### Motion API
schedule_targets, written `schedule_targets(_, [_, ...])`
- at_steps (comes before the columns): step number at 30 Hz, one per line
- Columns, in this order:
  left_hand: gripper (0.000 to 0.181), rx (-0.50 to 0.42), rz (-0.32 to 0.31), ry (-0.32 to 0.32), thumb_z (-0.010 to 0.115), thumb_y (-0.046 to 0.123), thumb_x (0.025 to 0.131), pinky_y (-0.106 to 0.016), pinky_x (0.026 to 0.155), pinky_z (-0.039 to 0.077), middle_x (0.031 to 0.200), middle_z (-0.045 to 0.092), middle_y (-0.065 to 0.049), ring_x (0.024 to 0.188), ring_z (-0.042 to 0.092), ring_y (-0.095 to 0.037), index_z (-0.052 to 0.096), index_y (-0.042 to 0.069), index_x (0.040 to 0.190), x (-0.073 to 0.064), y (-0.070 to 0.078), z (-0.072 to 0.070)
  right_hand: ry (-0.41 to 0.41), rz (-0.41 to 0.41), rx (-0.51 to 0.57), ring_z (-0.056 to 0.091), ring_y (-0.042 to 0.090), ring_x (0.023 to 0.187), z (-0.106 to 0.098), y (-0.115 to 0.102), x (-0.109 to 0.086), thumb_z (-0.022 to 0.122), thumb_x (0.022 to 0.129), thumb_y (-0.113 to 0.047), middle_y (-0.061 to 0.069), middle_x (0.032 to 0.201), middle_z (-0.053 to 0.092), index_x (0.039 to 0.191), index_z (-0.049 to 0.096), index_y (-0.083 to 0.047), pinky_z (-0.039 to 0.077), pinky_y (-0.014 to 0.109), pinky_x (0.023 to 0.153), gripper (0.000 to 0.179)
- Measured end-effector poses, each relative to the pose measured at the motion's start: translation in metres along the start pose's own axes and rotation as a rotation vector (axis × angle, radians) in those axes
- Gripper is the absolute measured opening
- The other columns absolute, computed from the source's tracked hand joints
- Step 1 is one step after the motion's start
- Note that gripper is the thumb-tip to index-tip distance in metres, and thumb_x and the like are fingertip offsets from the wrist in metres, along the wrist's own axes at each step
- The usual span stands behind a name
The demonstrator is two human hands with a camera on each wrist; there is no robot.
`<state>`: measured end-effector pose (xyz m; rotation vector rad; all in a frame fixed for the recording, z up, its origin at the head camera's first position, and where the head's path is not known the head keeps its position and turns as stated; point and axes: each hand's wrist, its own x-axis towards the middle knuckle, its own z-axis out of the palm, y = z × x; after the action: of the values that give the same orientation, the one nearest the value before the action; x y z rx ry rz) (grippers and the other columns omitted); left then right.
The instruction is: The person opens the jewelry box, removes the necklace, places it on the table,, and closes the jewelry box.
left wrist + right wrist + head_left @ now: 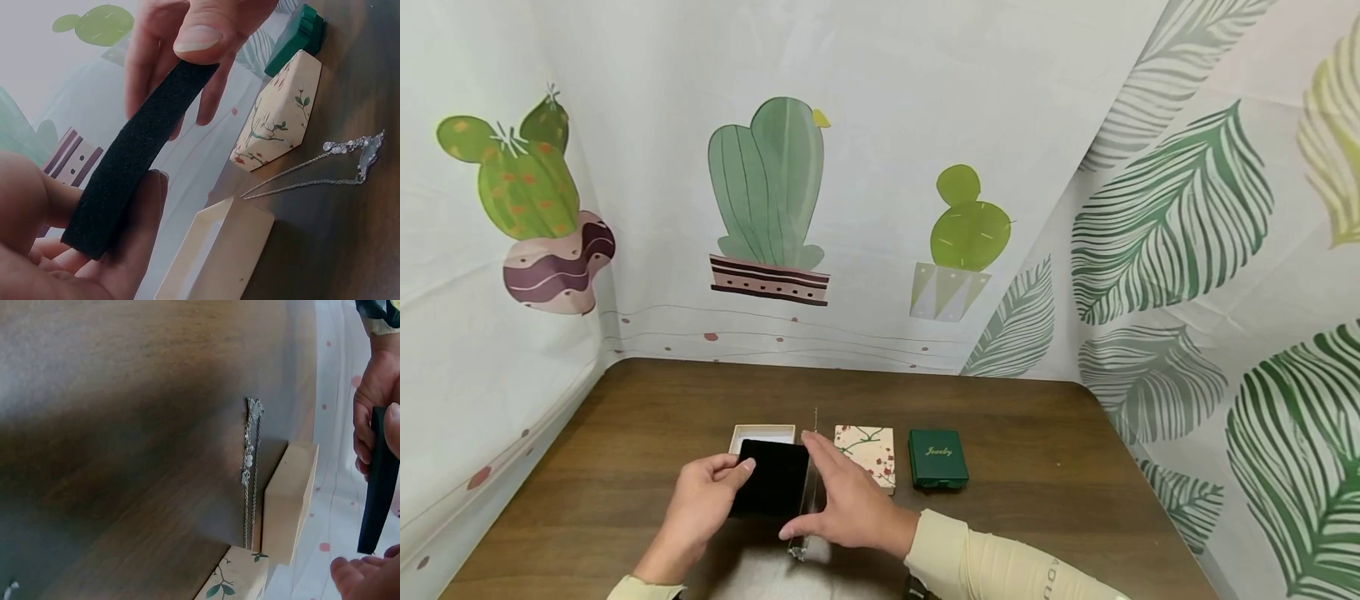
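Left hand [703, 502] pinches black pad [769, 481] by left edge; right hand [852, 500], fingers extended, at right edge, contact unclear. 1 narrow gap separates floral box [878, 448] from green box [938, 461].

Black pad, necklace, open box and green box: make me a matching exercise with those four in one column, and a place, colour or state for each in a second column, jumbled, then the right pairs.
Column one:
1. Black pad
2. Necklace
3. Open box
4. Green box

Column two:
A. Rightmost of the boxes in the head view
B. Silver-coloured in the wrist views
C. Gripped by the left hand
D. Uncovered, white inside

Right pairs: 1-C, 2-B, 3-D, 4-A.
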<state>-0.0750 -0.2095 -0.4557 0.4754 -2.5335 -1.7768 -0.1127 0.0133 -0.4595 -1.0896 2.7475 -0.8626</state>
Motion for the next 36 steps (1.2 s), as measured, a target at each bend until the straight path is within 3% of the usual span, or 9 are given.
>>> schedule_targets(7, [0.032, -0.053, 0.004, -0.035, 0.067, 0.021, 0.103, -0.026, 0.086, 0.052, 0.111, 0.078, -0.018, 0.099, 0.069, -0.013, 0.070, -0.008, 0.116, 0.000, 0.001, 0.006, -0.028, -0.032, 0.041, 0.045, 0.026, 0.150, -0.003, 0.007, -0.001, 0.084, 0.085, -0.051, 0.007, 0.166, 0.040, 0.164, 0.032, -0.016, 0.045, 0.046, 0.117, 0.101])
schedule_targets(15, [0.037, -0.068, 0.022, -0.055, 0.066, 0.023, 0.104, -0.043, 0.102, 0.051, 0.116, 0.077, -0.020, 0.108, 0.068, -0.016, 0.069, -0.010, 0.120, 0.002, 0.001, 0.009, 0.018, -0.096, 0.006, 0.053, 0.021, 0.144, -0.010, 0.012, -0.001, 0.083, 0.086, -0.050, 0.005, 0.161, 0.046, 0.158, 0.043, -0.011, 0.047, 0.038, 0.116, 0.091])
schedule_targets(21, [0.038, -0.068, 0.026, -0.063, 0.066, 0.024, 0.103, -0.045, 0.104, 0.050, 0.118, 0.076, -0.019, 0.115, 0.066, -0.021, 0.069, -0.009, 0.122, 0.002, 0.005, 0.009, 0.017, -0.100, 0.013, 0.052, 0.021, 0.144, -0.014, 0.015, -0.001, 0.085, 0.085, -0.047, 0.004, 0.162, 0.046, 0.157, 0.044, -0.011, 0.047, 0.038, 0.116, 0.091])
schedule_targets(24, [0.039, -0.075, 0.022, -0.066, 0.068, 0.025, 0.102, -0.035, 0.097, 0.051, 0.109, 0.078, -0.013, 0.106, 0.067, -0.014, 0.069, -0.009, 0.122, 0.003, 0.007, 0.009, 0.015, -0.089, 0.015, 0.051, 0.020, 0.145, -0.015, 0.017, -0.002, 0.085, 0.085, -0.047, 0.003, 0.163, 0.045, 0.157, 0.044, -0.011, 0.047, 0.038, 0.116, 0.091])
schedule_targets(26, [0.038, -0.098, 0.006, -0.068, 0.069, 0.024, 0.102, -0.028, 0.083, 0.052, 0.094, 0.076, -0.006, 0.087, 0.064, -0.009, 0.069, -0.008, 0.123, 0.003, 0.008, 0.009, 0.020, -0.091, 0.012, 0.051, 0.021, 0.146, -0.017, 0.019, -0.002, 0.085, 0.084, -0.047, 0.003, 0.163, 0.046, 0.157, 0.045, -0.011, 0.047, 0.039, 0.116, 0.090])
schedule_targets(28, [0.039, -0.125, -0.004, -0.072, 0.069, 0.023, 0.101, -0.023, 0.073, 0.051, 0.090, 0.075, -0.002, 0.078, 0.062, -0.007, 0.068, -0.009, 0.124, 0.004, 0.009, 0.009, 0.027, -0.096, 0.005, 0.051, 0.022, 0.146, -0.018, 0.020, -0.003, 0.086, 0.084, -0.047, 0.004, 0.162, 0.047, 0.157, 0.046, -0.011, 0.047, 0.039, 0.116, 0.090])
schedule_targets(31, [0.039, -0.159, -0.011, -0.067, 0.068, 0.019, 0.102, -0.024, 0.068, 0.055, 0.096, 0.077, -0.008, 0.075, 0.064, -0.008, 0.066, -0.011, 0.126, 0.004, 0.008, 0.008, 0.025, -0.103, 0.006, 0.050, 0.023, 0.147, -0.019, 0.021, -0.004, 0.086, 0.084, -0.046, 0.005, 0.161, 0.048, 0.156, 0.046, -0.011, 0.046, 0.040, 0.117, 0.089])
schedule_targets(33, [0.039, -0.171, 0.001, -0.068, 0.067, 0.018, 0.102, -0.026, 0.072, 0.059, 0.111, 0.078, -0.015, 0.083, 0.070, -0.011, 0.064, -0.013, 0.127, 0.003, 0.006, 0.007, 0.017, -0.098, 0.007, 0.049, 0.023, 0.148, -0.021, 0.022, -0.004, 0.086, 0.084, -0.046, 0.005, 0.161, 0.047, 0.156, 0.046, -0.011, 0.045, 0.040, 0.118, 0.089])
schedule_targets(36, [0.037, -0.212, 0.006, -0.071, 0.065, 0.013, 0.103, -0.027, 0.076, 0.061, 0.113, 0.077, -0.020, 0.086, 0.073, -0.013, 0.063, -0.014, 0.128, 0.004, 0.006, 0.005, 0.008, -0.083, 0.010, 0.048, 0.022, 0.149, -0.022, 0.024, -0.005, 0.086, 0.084, -0.045, 0.005, 0.162, 0.046, 0.157, 0.046, -0.012, 0.044, 0.039, 0.119, 0.090])
